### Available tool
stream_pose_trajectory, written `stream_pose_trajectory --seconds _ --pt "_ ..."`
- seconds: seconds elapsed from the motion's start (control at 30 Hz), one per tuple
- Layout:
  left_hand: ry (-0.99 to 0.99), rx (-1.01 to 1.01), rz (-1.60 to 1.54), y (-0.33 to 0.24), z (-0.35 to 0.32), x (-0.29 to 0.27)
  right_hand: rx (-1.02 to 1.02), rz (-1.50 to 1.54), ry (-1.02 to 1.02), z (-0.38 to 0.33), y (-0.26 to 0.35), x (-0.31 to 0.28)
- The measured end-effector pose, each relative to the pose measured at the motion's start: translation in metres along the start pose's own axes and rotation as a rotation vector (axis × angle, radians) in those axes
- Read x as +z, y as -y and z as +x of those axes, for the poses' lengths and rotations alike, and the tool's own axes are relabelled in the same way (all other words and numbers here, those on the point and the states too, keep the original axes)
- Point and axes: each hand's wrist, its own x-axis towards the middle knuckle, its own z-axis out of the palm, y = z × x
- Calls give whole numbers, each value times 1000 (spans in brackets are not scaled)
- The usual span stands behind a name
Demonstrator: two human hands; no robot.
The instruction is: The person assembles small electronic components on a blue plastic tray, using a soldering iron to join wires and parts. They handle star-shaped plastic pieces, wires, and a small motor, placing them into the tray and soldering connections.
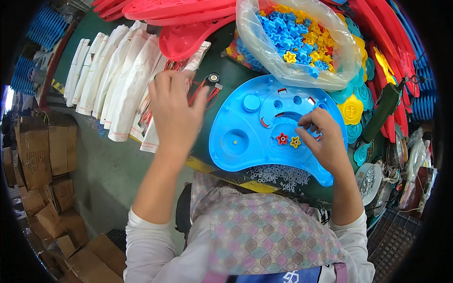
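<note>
A glossy blue shell (225, 120) lies on the green tabletop (230, 85), directly in front of the seated person. I see a broad, kidney-like outline, rounded at the top, its lower edge curving inward and ending at the right in a narrow tongue. On its left half are a raised disc and, below that, a round recess with a small yellowish spot at its centre. Across the upper right run two small round dark patches and several slots edged in red or white. Near the middle sit a red star (282, 138) and a yellow star (295, 142), side by side.

The right hand (326, 140) is over the shell's right side, thumb and forefinger close together; I cannot tell whether they pinch anything. The left hand (175, 111), blurred, is well apart from it, thumb spread from the fingers, above red wires (147, 104) and beside a round black part (213, 78). Beyond the shell, a clear bag (348, 49) holds many blue and yellow stars.
</note>
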Motion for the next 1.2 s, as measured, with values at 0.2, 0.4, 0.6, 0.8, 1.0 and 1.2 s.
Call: stream_pose_trajectory --seconds 0.2,0.4,0.6,0.8,1.0,1.2 --pt "32 120 -216 46 3 -13 -241 113 69 24 39 32" --pt "156 -161 -1055 36 -5 -67 -499 322 53 69 89 85" --pt "55 -143 -748 17 -2 -93 -226 484 585 79 127 91" --pt "188 266 -306 -11 1 -100 -483 414 -205 52 117 85" --pt "376 310 -378 -16 -22 -69 -120 895 27 23 90 64" --pt "552 -111 -537 -15 -48 -58 -21 801 -137 -2 49 74"
